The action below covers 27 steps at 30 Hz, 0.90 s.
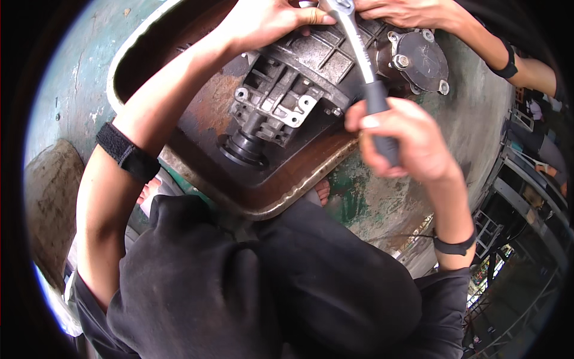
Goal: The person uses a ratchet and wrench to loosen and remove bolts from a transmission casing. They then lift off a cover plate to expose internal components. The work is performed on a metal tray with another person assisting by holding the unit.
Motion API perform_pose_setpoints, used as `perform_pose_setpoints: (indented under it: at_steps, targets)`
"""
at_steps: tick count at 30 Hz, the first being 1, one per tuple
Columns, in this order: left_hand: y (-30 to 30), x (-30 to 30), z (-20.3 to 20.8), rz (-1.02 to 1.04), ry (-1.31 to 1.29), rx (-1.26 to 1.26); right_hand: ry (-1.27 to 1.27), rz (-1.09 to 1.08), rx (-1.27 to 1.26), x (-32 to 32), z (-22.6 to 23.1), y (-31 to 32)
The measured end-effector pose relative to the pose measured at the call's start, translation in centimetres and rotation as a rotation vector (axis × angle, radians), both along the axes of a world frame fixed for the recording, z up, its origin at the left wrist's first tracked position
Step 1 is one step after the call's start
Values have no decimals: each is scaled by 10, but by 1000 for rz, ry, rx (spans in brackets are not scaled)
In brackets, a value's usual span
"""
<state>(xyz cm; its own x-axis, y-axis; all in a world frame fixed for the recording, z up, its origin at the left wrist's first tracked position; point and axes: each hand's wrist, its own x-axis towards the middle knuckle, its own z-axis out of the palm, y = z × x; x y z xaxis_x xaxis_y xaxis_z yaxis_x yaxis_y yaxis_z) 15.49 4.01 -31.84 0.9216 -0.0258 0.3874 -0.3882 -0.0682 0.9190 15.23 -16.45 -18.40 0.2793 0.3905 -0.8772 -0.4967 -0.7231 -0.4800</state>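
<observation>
My right hand [412,140] is wrapped round the black grip of a ratchet wrench [357,51]. Its steel shank slants up to the head at the top edge. Beside that head, my left hand [263,23] has its thumb stretched towards the tool and a finger bent under, closed about something I cannot make out; the upper edge cuts part of it off. Below both lies a grey cast-metal gearbox housing [320,57], with a dark round flange [242,149] at its near end and a round bolted cover [423,60] on its right.
A rusty, deep metal tray [179,167] bears the housing. From the top right, another person's hand [406,12] reaches to the wrench head. My knees [353,263] are close to the tray's near rim. Metal framework [520,191] stands at far right.
</observation>
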Motion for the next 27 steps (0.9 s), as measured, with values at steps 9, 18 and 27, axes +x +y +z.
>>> perform_pose_setpoints:
  at_steps: [9,18,27]
  targets:
    - [5,3,-3,-113,138,-220,194,-487,425,-56,-56,22]
    - [-1,8,-7,-204,47,-324,130,-560,499,-80,-78,80]
    - [-3,-4,-4,-50,224,-207,71,-48,276,11,-11,-31]
